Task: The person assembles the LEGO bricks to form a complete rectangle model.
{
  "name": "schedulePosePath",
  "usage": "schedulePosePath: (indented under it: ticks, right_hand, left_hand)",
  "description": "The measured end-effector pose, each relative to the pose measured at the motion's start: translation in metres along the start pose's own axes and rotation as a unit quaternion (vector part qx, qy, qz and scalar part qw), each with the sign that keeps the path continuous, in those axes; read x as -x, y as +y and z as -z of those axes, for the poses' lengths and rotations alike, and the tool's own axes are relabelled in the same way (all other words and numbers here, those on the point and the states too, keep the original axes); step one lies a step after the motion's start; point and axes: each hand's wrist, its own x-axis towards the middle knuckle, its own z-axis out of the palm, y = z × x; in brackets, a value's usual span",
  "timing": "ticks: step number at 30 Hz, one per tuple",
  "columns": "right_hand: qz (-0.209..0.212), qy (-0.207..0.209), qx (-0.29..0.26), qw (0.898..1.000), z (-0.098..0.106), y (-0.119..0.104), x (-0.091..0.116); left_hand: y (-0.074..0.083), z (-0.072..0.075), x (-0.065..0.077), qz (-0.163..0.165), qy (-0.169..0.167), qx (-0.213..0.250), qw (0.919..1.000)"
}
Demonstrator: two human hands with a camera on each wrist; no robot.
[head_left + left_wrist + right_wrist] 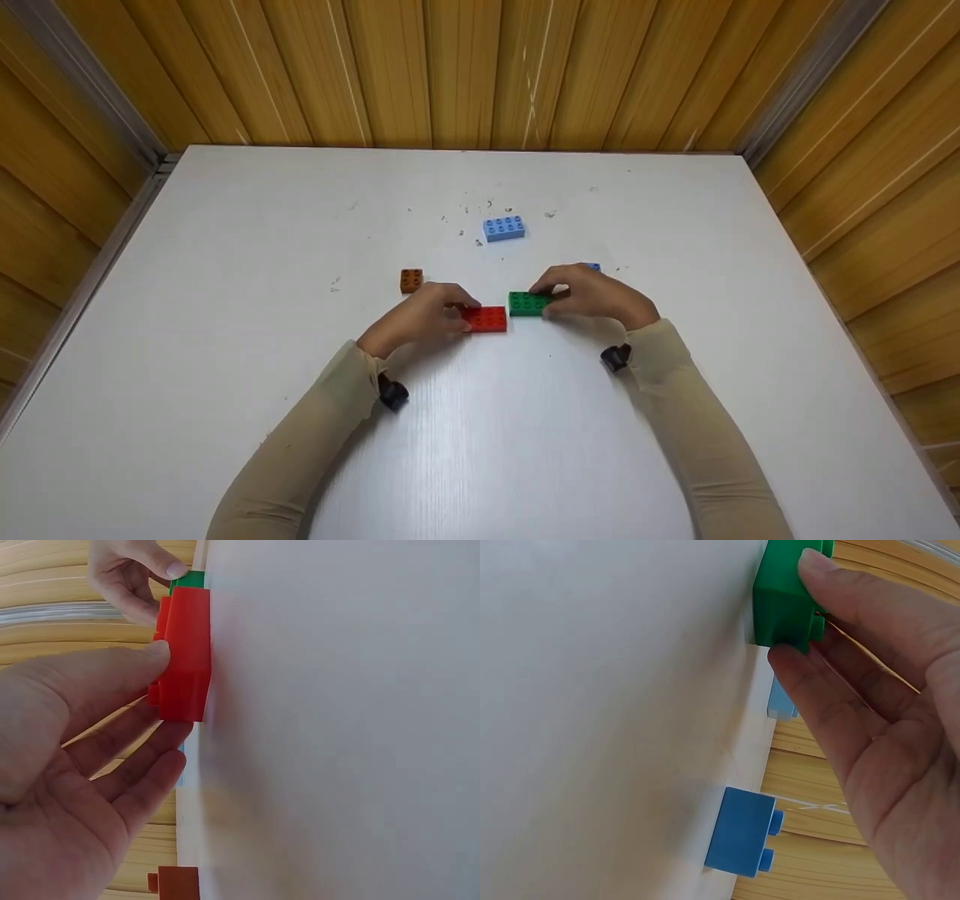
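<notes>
The left hand (427, 311) holds a red toy brick (487, 319) at its left end. In the left wrist view the thumb lies on the studded edge of the red brick (187, 656), other fingers by its near end. A green toy brick (525, 304) sits just right of the red one, a small gap between them. The right hand (596, 292) pinches its right part. In the right wrist view the thumb presses one side of the green brick (784, 596) and a finger touches its end. Both bricks sit studs up on the white table.
A light blue brick (504, 229) lies farther back on the white table (262, 225). A small orange-brown brick (411, 280) is beyond the left hand. A blue brick (741, 832) stands behind the right hand, mostly hidden in the head view. Wood-look panels (465, 75) border the table.
</notes>
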Motion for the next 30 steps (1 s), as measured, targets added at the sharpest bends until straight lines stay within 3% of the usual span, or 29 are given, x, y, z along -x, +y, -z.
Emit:
schedulePosePath:
  ticks: [12,20,30]
  right_hand:
    - [-0.004,-0.004,-0.005,1.000,-0.0008,-0.0007,0.0016]
    - [0.006,-0.005,-0.016,1.000,-0.0007,-0.0022,0.0033]
    - [0.006,-0.009,-0.012,1.000,-0.0020,-0.0005,0.0025]
  left_hand:
    - [-0.0032,-0.0009,-0.0021,0.016,0.014,0.009,0.9997]
    - [-0.0074,-0.0012,-0.0039,-0.010,0.024,0.021,0.9994]
    - [-0.0085,-0.0039,-0.0057,0.002,0.032,0.029,0.9990]
